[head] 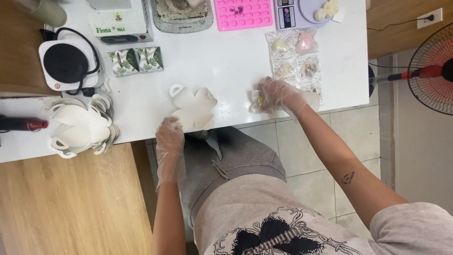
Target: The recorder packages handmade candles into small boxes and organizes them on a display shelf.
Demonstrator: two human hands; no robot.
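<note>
From the head camera, looking down over the person's lap, both hands wear thin clear gloves and work at the near edge of a white tabletop (pixel 226 71). The left hand (pixel 169 137) rests at the lower edge of a flat white die-cut paper box blank (pixel 193 107) with rounded flaps, lying unfolded near the tabletop's front edge; its fingers curl loosely onto the blank's rim, touching it, though whether they pinch it I cannot tell. The right hand (pixel 278 94) is clenched around a small clear-wrapped yellowish piece (pixel 258 98), held just above the tabletop to the right of the blank. Just beyond that hand lie several clear packets (pixel 295 59) with pale and pink contents, side by side. Farther back stand two folded leaf-print boxes (pixel 137 59), a pink mould tray (pixel 243 13) and a small scale (pixel 302 12). At the left sit a stack of more white blanks (pixel 78 125) and a round hotplate (pixel 66 63).
</note>
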